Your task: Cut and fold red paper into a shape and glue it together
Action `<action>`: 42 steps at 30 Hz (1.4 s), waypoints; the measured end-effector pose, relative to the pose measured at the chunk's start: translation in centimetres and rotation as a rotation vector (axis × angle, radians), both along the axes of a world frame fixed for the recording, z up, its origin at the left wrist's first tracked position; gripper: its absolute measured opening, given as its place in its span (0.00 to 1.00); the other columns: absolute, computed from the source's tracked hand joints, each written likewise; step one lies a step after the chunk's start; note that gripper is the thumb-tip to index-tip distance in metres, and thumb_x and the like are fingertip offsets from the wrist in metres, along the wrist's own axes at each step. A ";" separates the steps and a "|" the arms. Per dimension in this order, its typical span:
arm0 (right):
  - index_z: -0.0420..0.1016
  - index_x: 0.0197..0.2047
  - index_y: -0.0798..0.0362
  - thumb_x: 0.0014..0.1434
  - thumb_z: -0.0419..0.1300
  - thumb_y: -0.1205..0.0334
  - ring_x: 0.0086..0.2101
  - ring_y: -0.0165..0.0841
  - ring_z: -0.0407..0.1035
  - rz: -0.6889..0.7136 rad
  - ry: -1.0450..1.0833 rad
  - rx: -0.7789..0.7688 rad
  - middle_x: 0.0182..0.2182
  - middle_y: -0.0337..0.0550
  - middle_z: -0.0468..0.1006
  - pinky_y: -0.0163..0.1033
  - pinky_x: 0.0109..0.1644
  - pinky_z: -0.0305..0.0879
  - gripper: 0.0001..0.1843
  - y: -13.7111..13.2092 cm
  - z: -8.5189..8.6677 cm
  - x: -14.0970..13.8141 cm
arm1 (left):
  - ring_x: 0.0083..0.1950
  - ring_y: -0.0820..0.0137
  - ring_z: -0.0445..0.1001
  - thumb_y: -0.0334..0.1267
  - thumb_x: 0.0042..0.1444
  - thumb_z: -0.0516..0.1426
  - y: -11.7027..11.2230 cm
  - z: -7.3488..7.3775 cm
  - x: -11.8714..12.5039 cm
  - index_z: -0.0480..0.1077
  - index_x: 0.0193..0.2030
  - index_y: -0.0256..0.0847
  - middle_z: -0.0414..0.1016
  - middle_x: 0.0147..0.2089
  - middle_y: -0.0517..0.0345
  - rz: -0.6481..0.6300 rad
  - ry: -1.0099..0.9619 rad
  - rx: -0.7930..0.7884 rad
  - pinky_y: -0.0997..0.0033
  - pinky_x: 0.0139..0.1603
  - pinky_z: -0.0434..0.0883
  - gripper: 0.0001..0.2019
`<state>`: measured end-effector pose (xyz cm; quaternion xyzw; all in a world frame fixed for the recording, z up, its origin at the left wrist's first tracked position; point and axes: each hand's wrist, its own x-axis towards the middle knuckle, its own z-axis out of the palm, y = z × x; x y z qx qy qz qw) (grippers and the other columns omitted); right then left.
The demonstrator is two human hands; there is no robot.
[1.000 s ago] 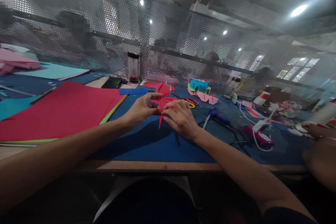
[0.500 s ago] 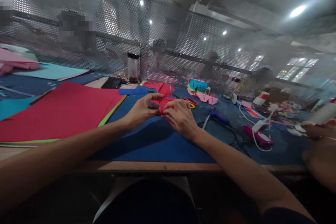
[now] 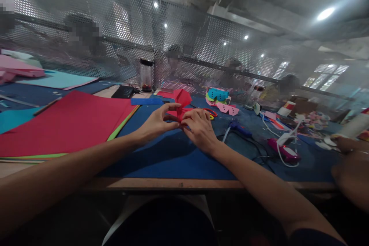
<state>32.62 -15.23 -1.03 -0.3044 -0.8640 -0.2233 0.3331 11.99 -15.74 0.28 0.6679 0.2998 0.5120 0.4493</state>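
A folded red paper piece (image 3: 182, 97) is held above the blue table mat, its upper flaps spread like petals. My left hand (image 3: 160, 121) pinches its left side between thumb and fingers. From the right, my right hand (image 3: 200, 127) grips its lower part with bent fingers, and the two hands' fingertips nearly meet. The paper's bottom is partly hidden by my fingers. Behind my right hand lie scissors (image 3: 212, 113) with red and yellow handles. To the left rests a stack of coloured sheets with a red sheet (image 3: 75, 123) on top.
A blue glue gun (image 3: 240, 127) and a magenta device (image 3: 284, 150) with a white cable lie right. Cut paper shapes (image 3: 218, 94), a jar (image 3: 146, 75) and a blue strip (image 3: 147, 101) stand or lie farther back, before a perforated screen. Another person's hand (image 3: 353, 157) is at far right.
The red paper has turned slightly in my fingers, its upper flaps now looking rounder and shifted a little right. Both hands have stayed in nearly the same place.
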 end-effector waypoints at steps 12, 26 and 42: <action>0.78 0.46 0.50 0.70 0.60 0.57 0.55 0.45 0.63 -0.037 -0.004 0.020 0.51 0.48 0.78 0.53 0.61 0.56 0.08 -0.5 0.1 -0.3 | 0.44 0.68 0.80 0.34 0.52 0.68 1.3 -0.9 -0.4 0.71 0.60 0.39 0.76 0.57 0.50 0.118 0.039 0.020 0.68 0.46 0.76 0.27; 0.70 0.48 0.50 0.67 0.63 0.49 0.51 0.45 0.67 -0.025 0.379 -0.051 0.47 0.51 0.75 0.52 0.58 0.63 0.15 0.0 -0.3 -0.5 | 0.35 0.72 0.79 0.33 0.46 0.71 1.6 -0.2 -0.7 0.73 0.52 0.37 0.77 0.53 0.50 0.168 -0.096 -0.055 0.67 0.40 0.76 0.25; 0.77 0.46 0.55 0.60 0.65 0.38 0.37 0.35 0.76 0.240 0.659 -0.996 0.37 0.44 0.83 0.38 0.43 0.71 0.27 0.9 -0.9 -1.3 | 0.36 0.72 0.78 0.33 0.43 0.71 1.4 -0.1 -0.4 0.72 0.50 0.38 0.76 0.51 0.54 0.180 -0.140 -0.047 0.68 0.39 0.76 0.26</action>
